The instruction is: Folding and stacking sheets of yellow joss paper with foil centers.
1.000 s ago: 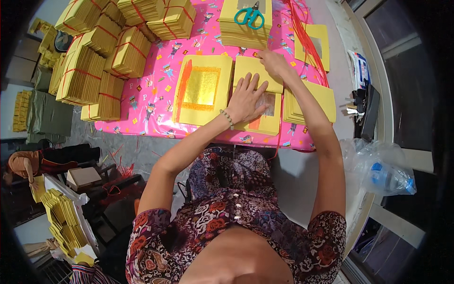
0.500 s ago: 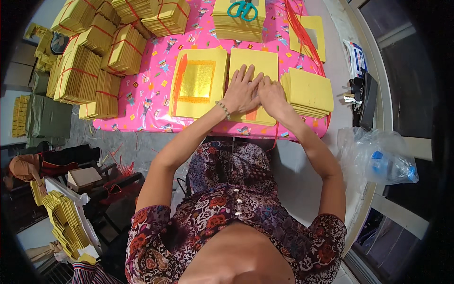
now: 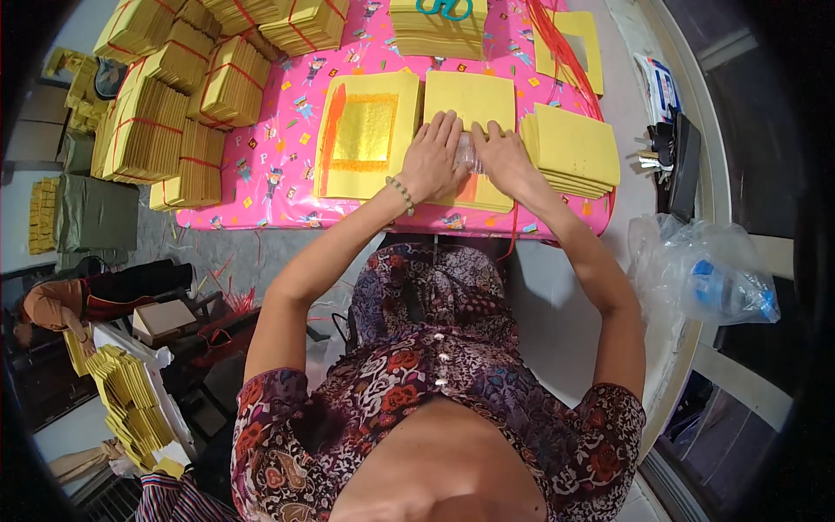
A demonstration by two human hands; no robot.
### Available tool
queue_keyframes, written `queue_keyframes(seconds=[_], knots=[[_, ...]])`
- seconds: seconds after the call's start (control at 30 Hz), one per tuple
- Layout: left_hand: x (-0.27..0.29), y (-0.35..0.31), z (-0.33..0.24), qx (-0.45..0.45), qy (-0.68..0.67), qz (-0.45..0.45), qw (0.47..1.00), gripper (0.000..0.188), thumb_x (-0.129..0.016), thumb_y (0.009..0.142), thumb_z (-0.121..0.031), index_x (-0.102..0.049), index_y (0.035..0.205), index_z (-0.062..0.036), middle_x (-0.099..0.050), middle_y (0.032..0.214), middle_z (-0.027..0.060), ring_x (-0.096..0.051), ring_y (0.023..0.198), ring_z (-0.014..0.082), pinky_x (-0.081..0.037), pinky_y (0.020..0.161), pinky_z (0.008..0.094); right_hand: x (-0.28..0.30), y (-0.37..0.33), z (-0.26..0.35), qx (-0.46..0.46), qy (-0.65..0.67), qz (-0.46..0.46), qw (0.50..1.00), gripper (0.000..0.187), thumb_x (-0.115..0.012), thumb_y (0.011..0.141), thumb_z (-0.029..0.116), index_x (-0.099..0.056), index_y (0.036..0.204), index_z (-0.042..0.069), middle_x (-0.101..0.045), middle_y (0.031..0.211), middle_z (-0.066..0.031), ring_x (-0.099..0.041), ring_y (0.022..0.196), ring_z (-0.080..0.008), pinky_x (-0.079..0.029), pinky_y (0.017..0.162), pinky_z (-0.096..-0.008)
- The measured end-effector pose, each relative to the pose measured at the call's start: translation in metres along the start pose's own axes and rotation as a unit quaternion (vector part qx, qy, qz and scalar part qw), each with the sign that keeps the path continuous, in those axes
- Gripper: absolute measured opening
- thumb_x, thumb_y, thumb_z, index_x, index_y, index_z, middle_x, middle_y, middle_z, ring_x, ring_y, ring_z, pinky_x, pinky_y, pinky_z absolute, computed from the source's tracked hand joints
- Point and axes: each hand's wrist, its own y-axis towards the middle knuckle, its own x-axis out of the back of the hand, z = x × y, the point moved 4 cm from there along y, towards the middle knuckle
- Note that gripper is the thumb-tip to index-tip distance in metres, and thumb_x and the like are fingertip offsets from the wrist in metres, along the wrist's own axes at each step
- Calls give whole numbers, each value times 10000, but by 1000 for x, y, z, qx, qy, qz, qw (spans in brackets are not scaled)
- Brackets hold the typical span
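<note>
A stack of yellow paper sheets [image 3: 470,90] lies in front of me on the table, the top sheet partly folded over. Between my hands a silver foil patch [image 3: 470,155] shows, with an orange band below it. My left hand [image 3: 433,159] rests on the sheet, its fingers stretched out. The fingers of my right hand [image 3: 504,161] are bent and closed at the edge of the folded part; its thumb side faces the foil. To the left lies a stack with a gold foil square [image 3: 364,128] on top. On the right is a pile of folded yellow papers [image 3: 572,146].
Bundles [image 3: 143,130] tied with red string crowd the table's left. Teal-handled scissors [image 3: 445,7] lie on a far stack, near red strings [image 3: 564,48]. A clear plastic bag [image 3: 709,274] hangs at right. Other people work at a lower-left table with yellow papers [image 3: 130,396].
My hands have drawn apart, uncovering the silver foil between them. My right fingers now sit at the folded paper's edge. The whole view has shifted slightly.
</note>
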Motion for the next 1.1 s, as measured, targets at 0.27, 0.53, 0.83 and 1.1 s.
queue_keyframes(seconds=[0.27, 0.53, 0.83, 1.1], knots=[[1, 6, -2, -15, 46, 36, 998, 768, -462, 934, -517, -346, 1432, 57, -353, 1459, 297, -309, 1386, 421, -285, 1139, 463, -3, -5, 2, -18, -44, 6, 999, 580, -664, 819, 189, -448, 1316, -19, -560, 1113, -153, -584, 1051, -269, -458, 835, -406], [4, 4, -11, -14, 73, 25, 997, 760, -444, 937, -544, -360, 1433, 25, -360, 1424, 341, -342, 1333, 472, -332, 1093, 502, -2, -10, 9, -22, -122, -24, 992, 679, -689, 805, 260, -424, 1372, -2, -540, 1140, -161, -544, 1106, -248, -443, 853, -377], [6, 12, -1, -35, 50, 20, 998, 699, -486, 921, -461, -388, 1389, 49, -400, 1388, 332, -361, 1324, 460, -345, 1096, 471, -5, 7, -9, -44, -1, -50, 998, 451, -668, 785, 135, -528, 1190, -6, -589, 999, -132, -673, 828, -265, -544, 671, -363], [31, 25, 26, 7, -175, 48, 983, 533, -560, 894, -170, -411, 1350, 62, -525, 1272, 309, -513, 1177, 444, -417, 1022, 454, -2, 27, -3, -1, -130, -69, 989, 192, -646, 769, 80, -613, 941, 3, -614, 907, -120, -691, 695, -228, -555, 567, -338]])
